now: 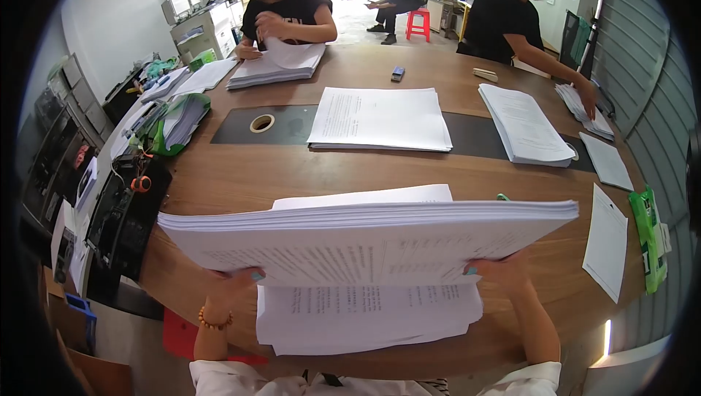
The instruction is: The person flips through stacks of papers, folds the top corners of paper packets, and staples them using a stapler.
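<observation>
In the head view, both forearms come up from the bottom edge of the frame, well apart, with white sleeves below the elbows. The left hand [237, 281] and the right hand [500, 270] grip the lower part of a thick paper stack [365, 246], one toward each side. Each grip is closed on the paper, thumb on the near printed face; the other fingers are largely hidden, so their spread cannot be told. The thick paper stack is at lower center, tilted, its layered long edge upward and wider than the gap between the hands. Under and behind it lie loose sheets [369, 323] that show above and below it, their near end close to the rim of the table [219, 177].

Beyond the raised edge, a band of wood separates it from the middle stack [380, 118] at upper center. Left of that sits a tape roll [262, 124]; to its right is another stack [526, 126]. More wood shows on both sides of the hands, reaching a single sheet [607, 243] and a green packet [648, 239] at the right rim, and a black case [124, 221] at the left.
</observation>
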A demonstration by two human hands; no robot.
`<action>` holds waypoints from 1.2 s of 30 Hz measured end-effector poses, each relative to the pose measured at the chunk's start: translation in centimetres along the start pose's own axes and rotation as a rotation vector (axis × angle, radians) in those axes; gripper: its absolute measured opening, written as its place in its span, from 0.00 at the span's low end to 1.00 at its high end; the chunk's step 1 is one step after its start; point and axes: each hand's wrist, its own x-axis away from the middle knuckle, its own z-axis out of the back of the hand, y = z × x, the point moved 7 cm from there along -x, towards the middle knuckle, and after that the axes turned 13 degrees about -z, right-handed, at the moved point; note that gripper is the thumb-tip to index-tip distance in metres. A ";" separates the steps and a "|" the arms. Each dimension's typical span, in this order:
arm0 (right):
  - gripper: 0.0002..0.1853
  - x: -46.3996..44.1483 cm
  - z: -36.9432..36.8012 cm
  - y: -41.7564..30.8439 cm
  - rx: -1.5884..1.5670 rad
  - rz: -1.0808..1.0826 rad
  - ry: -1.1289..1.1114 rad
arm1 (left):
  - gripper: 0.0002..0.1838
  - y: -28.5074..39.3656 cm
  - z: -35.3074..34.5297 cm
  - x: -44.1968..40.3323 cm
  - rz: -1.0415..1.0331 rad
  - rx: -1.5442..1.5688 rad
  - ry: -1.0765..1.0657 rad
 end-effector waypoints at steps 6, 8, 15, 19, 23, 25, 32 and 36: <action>0.22 -0.1 0.2 0.2 0.118 -0.057 -0.147 | 0.16 -3.6 1.3 1.3 0.238 0.086 -0.119; 0.22 -0.1 0.2 1.1 0.054 -0.094 -0.125 | 0.17 -6.4 2.4 2.2 0.302 0.126 -0.175; 0.22 -0.2 0.0 0.6 -0.053 -0.086 0.015 | 0.20 -3.1 0.4 0.4 0.016 0.019 -0.037; 0.21 -2.2 -0.5 -1.5 -0.084 -0.122 0.072 | 0.20 0.6 -0.4 -1.1 -0.293 -0.324 0.064; 0.20 -2.8 -1.9 -0.8 -0.249 -0.618 -0.047 | 0.20 -0.3 -2.5 -1.2 0.523 -0.044 -0.082; 0.20 -2.9 -1.7 1.5 -0.197 -0.716 -0.094 | 0.20 -1.9 -2.2 0.6 0.646 -0.055 -0.081; 0.22 -2.2 -2.4 5.6 -0.070 -0.766 -0.188 | 0.20 -3.0 -1.5 3.7 0.833 -0.111 -0.085; 0.22 -2.5 -1.6 5.7 0.219 -0.635 -0.149 | 0.19 -3.6 -0.2 2.6 0.690 -0.328 -0.263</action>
